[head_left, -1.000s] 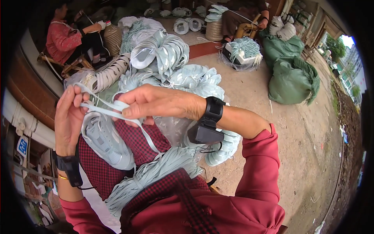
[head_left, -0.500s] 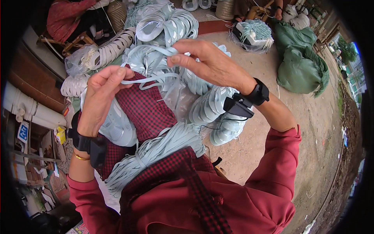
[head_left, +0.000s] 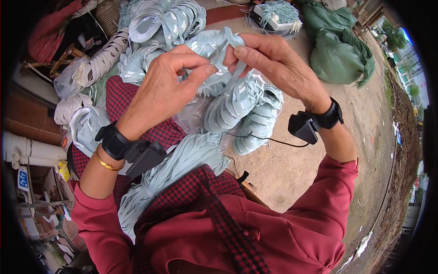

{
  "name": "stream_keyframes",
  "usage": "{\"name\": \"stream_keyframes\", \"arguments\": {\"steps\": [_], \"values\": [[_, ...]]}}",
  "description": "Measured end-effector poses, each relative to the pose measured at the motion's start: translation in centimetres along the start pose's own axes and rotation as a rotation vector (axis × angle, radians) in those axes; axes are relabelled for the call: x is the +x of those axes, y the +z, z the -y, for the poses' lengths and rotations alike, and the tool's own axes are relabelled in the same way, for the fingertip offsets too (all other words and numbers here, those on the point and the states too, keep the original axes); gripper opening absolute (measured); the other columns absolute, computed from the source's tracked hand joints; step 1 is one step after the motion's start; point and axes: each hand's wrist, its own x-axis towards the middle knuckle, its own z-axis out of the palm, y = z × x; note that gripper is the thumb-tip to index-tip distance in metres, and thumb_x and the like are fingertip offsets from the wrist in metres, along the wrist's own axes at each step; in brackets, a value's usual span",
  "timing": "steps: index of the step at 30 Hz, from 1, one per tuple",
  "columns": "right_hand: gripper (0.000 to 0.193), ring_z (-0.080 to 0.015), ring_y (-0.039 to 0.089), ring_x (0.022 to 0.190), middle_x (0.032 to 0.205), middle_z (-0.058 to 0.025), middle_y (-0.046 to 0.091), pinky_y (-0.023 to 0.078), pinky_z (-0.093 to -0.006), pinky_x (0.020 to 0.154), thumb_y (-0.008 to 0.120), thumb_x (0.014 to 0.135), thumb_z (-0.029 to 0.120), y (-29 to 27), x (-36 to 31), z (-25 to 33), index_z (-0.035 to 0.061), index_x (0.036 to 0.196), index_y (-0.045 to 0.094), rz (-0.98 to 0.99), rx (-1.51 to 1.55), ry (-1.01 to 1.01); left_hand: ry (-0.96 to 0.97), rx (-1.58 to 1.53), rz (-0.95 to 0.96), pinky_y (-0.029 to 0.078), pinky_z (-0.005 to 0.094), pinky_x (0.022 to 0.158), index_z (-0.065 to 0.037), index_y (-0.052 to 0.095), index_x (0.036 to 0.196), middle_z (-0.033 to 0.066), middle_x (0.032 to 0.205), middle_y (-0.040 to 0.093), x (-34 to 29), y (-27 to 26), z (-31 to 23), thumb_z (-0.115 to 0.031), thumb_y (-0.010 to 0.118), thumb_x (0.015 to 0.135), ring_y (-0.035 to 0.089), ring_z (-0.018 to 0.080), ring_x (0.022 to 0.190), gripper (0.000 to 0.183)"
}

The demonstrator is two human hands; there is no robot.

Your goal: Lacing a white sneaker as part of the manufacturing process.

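A pale blue flat shoelace (head_left: 233, 38) is raised between my two hands, above the bundles of shoe uppers. My right hand (head_left: 280, 64) is closed, pinching the lace between thumb and fingers, where it bends over. Close beside it, my left hand (head_left: 164, 86) is pinched too, with a stretch of lace at its fingertips; their exact grip is partly hidden. Across my lap lies a thick tied bundle of pale blue laces (head_left: 175, 166) on a red-and-black checked apron (head_left: 185, 194). A single pale blue shoe upper (head_left: 86, 130) rests left of my left wrist.
Nested pale blue shoe uppers (head_left: 230, 112) stand beyond my lap, with another stack (head_left: 169, 20) farther off. White uppers (head_left: 102, 57) lie at far left. Green sacks (head_left: 340, 59) and a lace-topped box (head_left: 276, 18) sit on the floor. Another person's red sleeve (head_left: 48, 34) shows top left.
My hands have come together; the left moved right and up, the right moved right. The lace stretch between them is shorter. The whole view has shifted, with the surroundings sliding left and upward.
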Motion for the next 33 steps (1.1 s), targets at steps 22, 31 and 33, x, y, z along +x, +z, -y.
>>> {"name": "stream_keyframes", "arguments": {"steps": [22, 31, 33], "values": [[0.035, -0.0155, 0.066, 0.089, 0.102, -0.0088, 0.068, 0.055, -0.0308, 0.084, 0.05, 0.104, 0.025, -0.9, -17.6, -2.6, -0.0044, 0.117, 0.063, -1.008, 0.304, 0.323, -0.098, -0.722, 0.372, 0.056, 0.025, 0.076, 0.006, 0.071, 0.106, 0.0102, 0.093, 0.075, 5.0, 16.1, -6.4, -0.009, 0.06, 0.095, 0.07, 0.012, 0.086, 0.021], [0.034, -0.0107, 0.055, 0.067, 0.07, 0.0, 0.058, 0.046, -0.0264, 0.065, 0.047, 0.104, 0.027, 2.6, -18.4, -6.0, 0.0002, 0.097, 0.066, -0.881, 0.316, 0.555, -0.169, -0.407, 0.322, 0.055, 0.0257, 0.068, 0.003, 0.07, 0.111, 0.0108, 0.096, 0.073, 2.8, 14.5, -2.4, -0.011, 0.063, 0.094, 0.067, 0.0104, 0.084, 0.023], [0.034, -0.011, 0.054, 0.065, 0.068, -0.0018, 0.056, 0.046, -0.0273, 0.063, 0.047, 0.104, 0.027, 1.3, -20.4, -7.2, -0.0011, 0.097, 0.065, -0.823, 0.01, 0.622, -0.249, -0.395, 0.348, 0.054, 0.0244, 0.072, 0.003, 0.067, 0.115, 0.007, 0.099, 0.07, 1.4, 13.3, -1.5, -0.008, 0.063, 0.095, 0.064, 0.0093, 0.089, 0.024]]}}
